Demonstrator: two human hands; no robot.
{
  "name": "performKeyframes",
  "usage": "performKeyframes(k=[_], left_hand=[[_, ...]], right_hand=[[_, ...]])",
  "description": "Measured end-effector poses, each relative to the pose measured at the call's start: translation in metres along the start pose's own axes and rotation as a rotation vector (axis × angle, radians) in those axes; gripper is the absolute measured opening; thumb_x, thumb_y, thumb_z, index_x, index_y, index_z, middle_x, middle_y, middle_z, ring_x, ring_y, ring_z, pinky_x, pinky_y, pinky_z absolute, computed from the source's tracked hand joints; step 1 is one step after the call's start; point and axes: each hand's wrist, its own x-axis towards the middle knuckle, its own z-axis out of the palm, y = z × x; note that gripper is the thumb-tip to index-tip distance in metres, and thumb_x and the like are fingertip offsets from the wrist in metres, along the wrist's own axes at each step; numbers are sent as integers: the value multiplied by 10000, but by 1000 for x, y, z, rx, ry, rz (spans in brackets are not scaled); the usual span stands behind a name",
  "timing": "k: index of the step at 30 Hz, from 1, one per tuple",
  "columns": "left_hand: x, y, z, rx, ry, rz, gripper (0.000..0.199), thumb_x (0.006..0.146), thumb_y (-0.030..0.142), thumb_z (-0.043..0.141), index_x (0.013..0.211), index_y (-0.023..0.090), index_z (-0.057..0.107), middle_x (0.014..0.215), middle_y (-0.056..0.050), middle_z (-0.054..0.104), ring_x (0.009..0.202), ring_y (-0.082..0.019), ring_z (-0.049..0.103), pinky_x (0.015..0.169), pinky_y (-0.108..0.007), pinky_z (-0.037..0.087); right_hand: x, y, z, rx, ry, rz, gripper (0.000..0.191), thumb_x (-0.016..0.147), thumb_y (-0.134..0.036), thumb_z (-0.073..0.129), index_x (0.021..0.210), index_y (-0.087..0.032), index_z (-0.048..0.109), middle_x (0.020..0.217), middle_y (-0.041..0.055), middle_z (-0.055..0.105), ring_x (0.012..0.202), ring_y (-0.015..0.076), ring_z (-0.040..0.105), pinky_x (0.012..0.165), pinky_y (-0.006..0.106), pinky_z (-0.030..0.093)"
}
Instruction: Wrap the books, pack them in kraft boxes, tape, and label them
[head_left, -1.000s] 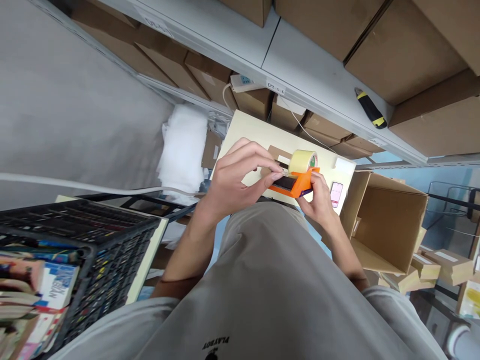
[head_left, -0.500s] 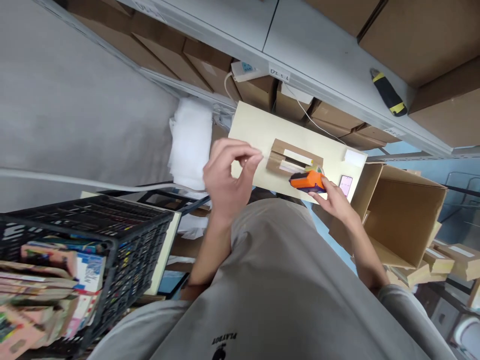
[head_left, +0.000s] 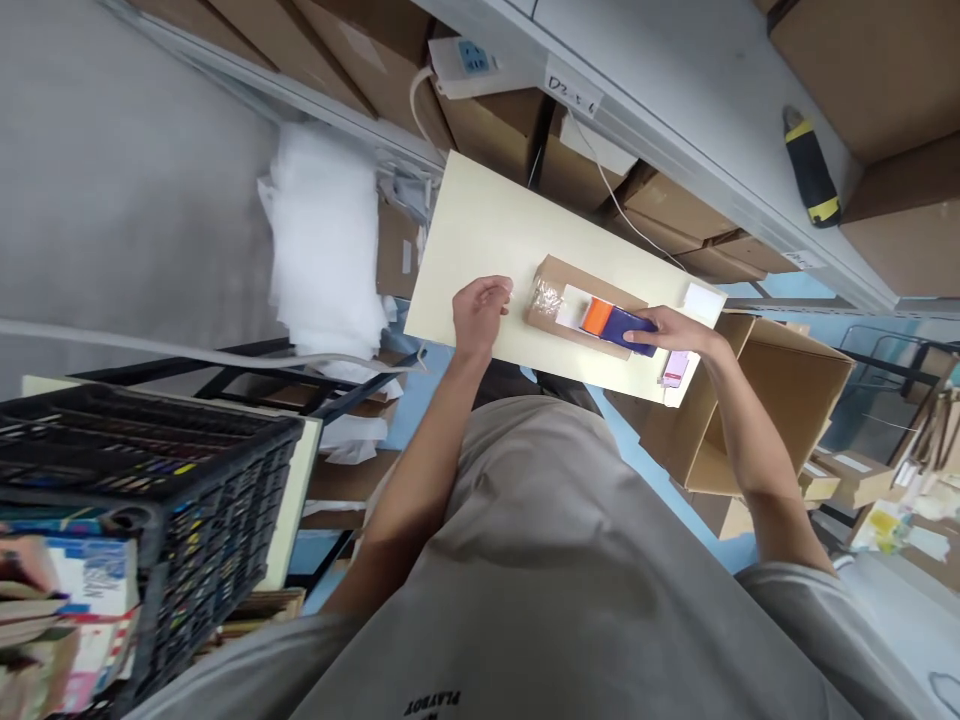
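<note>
A long brown cardboard box (head_left: pixel 553 272) lies on the pale cream tabletop (head_left: pixel 487 215), with clear tape on its left end. My right hand (head_left: pixel 660 328) holds an orange and dark blue tape dispenser (head_left: pixel 616 326) over the right part of the box, covering some of a white label. Left of the box, apart from it, is my left hand (head_left: pixel 482 308); its fingers are curled together, and what they hold, if anything, is too small to name. A phone (head_left: pixel 675 369) rests near the table's right end, beside my right forearm.
An open carton (head_left: pixel 787 385) stands right of the table. Black crate (head_left: pixel 217 520) with books is at lower left, white packing sheets (head_left: pixel 322 240) at upper left. A shelf (head_left: pixel 675 90) with a black-yellow cutter (head_left: pixel 811 170) runs behind, near a power strip (head_left: pixel 480 68).
The dispenser has tilted and now lies along the box top, its dark blue side showing. My left hand has lowered toward the table. Clear tape now shows on the box's left end.
</note>
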Motion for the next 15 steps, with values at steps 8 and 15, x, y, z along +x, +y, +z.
performKeyframes(k=[8, 15], left_hand=[[18, -29, 1, -19, 21, -93, 146, 830, 284, 751, 922, 196, 822, 904, -44, 802, 813, -161, 717, 666, -232, 580], [44, -81, 31, 165, -133, -119, 189, 951, 344, 758, 983, 165, 808, 978, -102, 820, 934, -216, 788, 874, -318, 633]], right_hand=[[15, -2, -5, -44, -71, 118, 805, 823, -887, 793, 1219, -189, 869, 1085, 79, 882, 914, 286, 776, 819, 352, 603], [15, -10, -4, -74, -64, 184, 790, 819, -916, 772, 1136, -198, 858, 1068, 78, 865, 894, 271, 754, 807, 353, 588]])
